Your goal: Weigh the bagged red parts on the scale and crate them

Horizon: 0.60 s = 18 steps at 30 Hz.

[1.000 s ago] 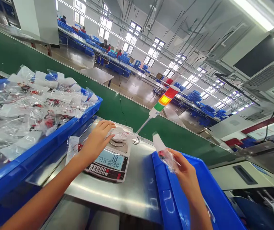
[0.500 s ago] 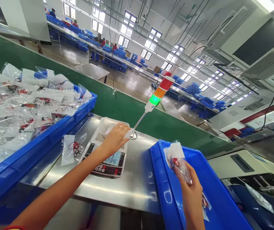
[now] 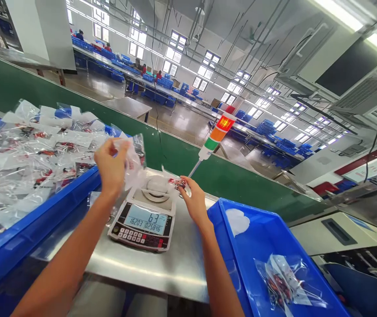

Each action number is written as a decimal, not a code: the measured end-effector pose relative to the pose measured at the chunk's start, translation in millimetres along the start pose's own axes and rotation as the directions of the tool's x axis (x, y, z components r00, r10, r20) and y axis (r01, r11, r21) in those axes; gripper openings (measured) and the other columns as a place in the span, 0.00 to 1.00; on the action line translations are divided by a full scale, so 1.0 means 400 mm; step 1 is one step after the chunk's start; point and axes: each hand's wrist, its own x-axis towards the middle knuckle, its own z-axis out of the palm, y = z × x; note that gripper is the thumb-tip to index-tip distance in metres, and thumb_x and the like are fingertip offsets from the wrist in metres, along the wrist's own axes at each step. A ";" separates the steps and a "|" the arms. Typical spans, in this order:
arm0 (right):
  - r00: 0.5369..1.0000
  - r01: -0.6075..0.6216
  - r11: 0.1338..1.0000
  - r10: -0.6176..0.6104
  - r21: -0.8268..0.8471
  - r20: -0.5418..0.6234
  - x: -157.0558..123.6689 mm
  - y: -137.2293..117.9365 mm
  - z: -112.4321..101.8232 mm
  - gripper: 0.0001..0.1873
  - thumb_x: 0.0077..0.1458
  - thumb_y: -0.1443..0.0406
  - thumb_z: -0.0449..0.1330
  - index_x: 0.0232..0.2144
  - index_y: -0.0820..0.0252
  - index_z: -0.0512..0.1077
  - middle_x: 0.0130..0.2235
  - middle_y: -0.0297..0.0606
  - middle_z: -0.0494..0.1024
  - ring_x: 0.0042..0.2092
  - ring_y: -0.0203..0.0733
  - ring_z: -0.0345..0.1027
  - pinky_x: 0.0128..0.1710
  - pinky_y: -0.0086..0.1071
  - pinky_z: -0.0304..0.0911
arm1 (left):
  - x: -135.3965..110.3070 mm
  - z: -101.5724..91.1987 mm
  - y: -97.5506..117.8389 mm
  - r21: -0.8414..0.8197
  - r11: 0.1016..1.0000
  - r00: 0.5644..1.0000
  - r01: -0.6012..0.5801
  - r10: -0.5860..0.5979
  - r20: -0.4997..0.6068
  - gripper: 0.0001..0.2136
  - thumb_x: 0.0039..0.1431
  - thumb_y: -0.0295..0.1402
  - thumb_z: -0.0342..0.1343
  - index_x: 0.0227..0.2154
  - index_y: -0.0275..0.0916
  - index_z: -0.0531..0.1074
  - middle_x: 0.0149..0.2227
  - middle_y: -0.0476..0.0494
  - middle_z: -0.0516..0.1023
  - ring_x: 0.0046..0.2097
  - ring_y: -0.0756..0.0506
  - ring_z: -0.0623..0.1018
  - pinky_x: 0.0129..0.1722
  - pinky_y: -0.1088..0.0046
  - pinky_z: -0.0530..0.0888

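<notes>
My left hand (image 3: 111, 167), raised left of the weighing pan, pinches a clear plastic bag (image 3: 133, 164) with white paper in it; the bag is slightly blurred. At the pan's right side my right hand (image 3: 195, 200) closes on a small clear bag of red parts (image 3: 175, 182). That bag hangs over the pan of the counting scale (image 3: 144, 226); whether it touches the pan I cannot tell. The scale's display reads 63, 16.203 and 0.25846. Partly behind my left forearm, another bag (image 3: 92, 199) lies on the steel table.
A blue bin (image 3: 76, 189) heaped with bagged parts stands at left. At right, another blue bin (image 3: 294, 233) holds bagged red parts (image 3: 282, 284) and a white cut-out (image 3: 237, 221). A signal tower (image 3: 219, 130) rises behind the scale, before a green partition (image 3: 175, 149).
My left hand has moved from the pan up and left, now with a bag. My right hand has come from the right bin to the scale. The tower light went from green to red.
</notes>
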 end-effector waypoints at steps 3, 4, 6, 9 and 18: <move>0.985 0.141 0.984 -0.128 -0.109 0.115 0.041 -0.008 0.032 0.22 0.63 0.58 0.57 0.58 0.51 0.74 0.61 0.41 0.77 0.63 0.51 0.68 0.65 0.51 0.62 | 0.086 -0.148 0.042 0.104 0.989 0.956 -0.105 0.129 -0.264 0.06 0.60 0.35 0.61 0.38 0.40 0.77 0.36 0.45 0.80 0.40 0.42 0.79 0.42 0.58 0.77; 0.981 0.162 0.978 -0.145 -0.133 0.126 0.044 -0.003 0.027 0.23 0.64 0.58 0.56 0.59 0.51 0.73 0.62 0.41 0.77 0.63 0.51 0.67 0.65 0.51 0.62 | 0.107 -0.194 0.048 0.201 0.972 0.930 -0.120 0.181 -0.320 0.06 0.61 0.37 0.61 0.38 0.43 0.77 0.38 0.45 0.80 0.43 0.39 0.80 0.45 0.53 0.78; 0.984 0.160 0.970 -0.142 -0.184 0.108 0.035 0.020 -0.008 0.23 0.65 0.55 0.54 0.59 0.52 0.73 0.61 0.43 0.77 0.62 0.52 0.68 0.64 0.52 0.63 | 0.140 -0.277 0.033 0.405 0.903 0.905 -0.145 0.287 -0.314 0.07 0.66 0.41 0.57 0.41 0.47 0.77 0.44 0.44 0.81 0.50 0.36 0.79 0.51 0.45 0.76; 0.996 0.086 0.955 -0.072 -0.285 0.056 -0.010 0.098 -0.117 0.25 0.65 0.51 0.53 0.58 0.52 0.73 0.60 0.44 0.78 0.62 0.53 0.69 0.63 0.52 0.63 | 0.172 -0.372 -0.069 0.552 0.797 0.949 -0.246 0.313 -0.029 0.16 0.68 0.52 0.52 0.41 0.47 0.77 0.50 0.40 0.80 0.60 0.30 0.74 0.59 0.34 0.67; 0.864 -0.496 0.548 0.383 -0.673 -0.325 -0.471 0.593 -0.525 0.38 0.53 0.41 0.46 0.48 0.59 0.78 0.51 0.61 0.80 0.58 0.72 0.72 0.57 0.68 0.64 | 0.099 -0.404 -0.179 0.644 0.708 0.953 -0.290 0.151 0.263 0.31 0.64 0.64 0.43 0.38 0.40 0.75 0.59 0.36 0.75 0.71 0.22 0.59 0.57 0.28 0.61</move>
